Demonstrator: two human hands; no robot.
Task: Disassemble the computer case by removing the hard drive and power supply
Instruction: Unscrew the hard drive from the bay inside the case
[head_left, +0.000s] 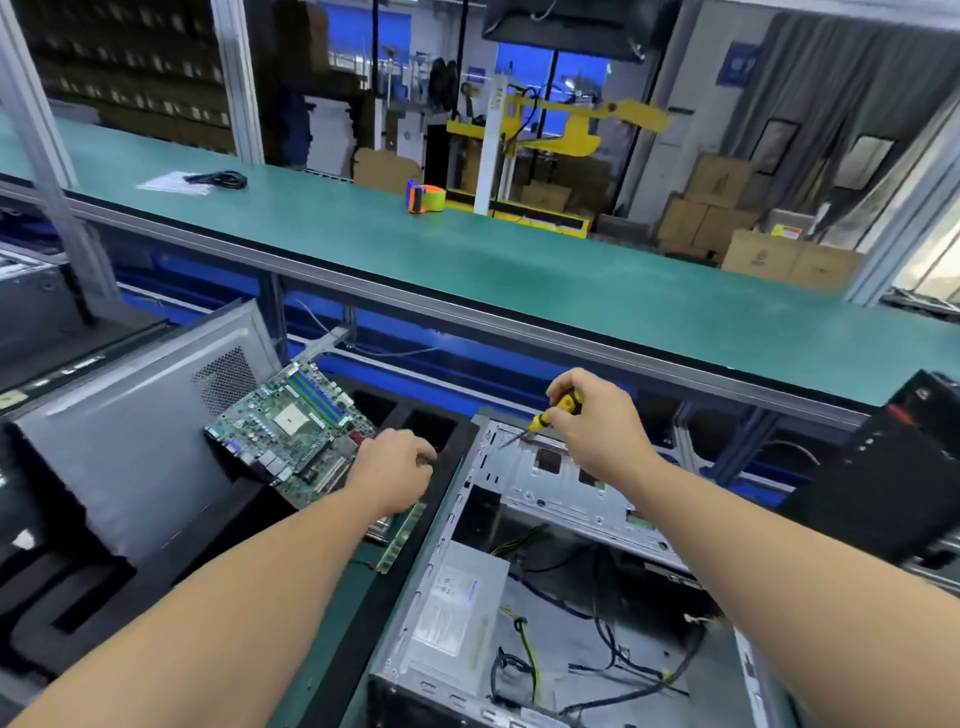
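Green workbench (519, 270) — right hand (597, 421) gripping screwdriver (550, 413), left hand (397, 470) curled

Power supply (451, 613) label present, print too blurred; no readable text.

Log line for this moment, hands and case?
right hand: holds screwdriver, tip at drive bay | left hand: at case edge | power supply: still installed

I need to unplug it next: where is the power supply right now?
In the head view, the power supply sits inside the open computer case, at its near left corner, beside loose cables on its right.
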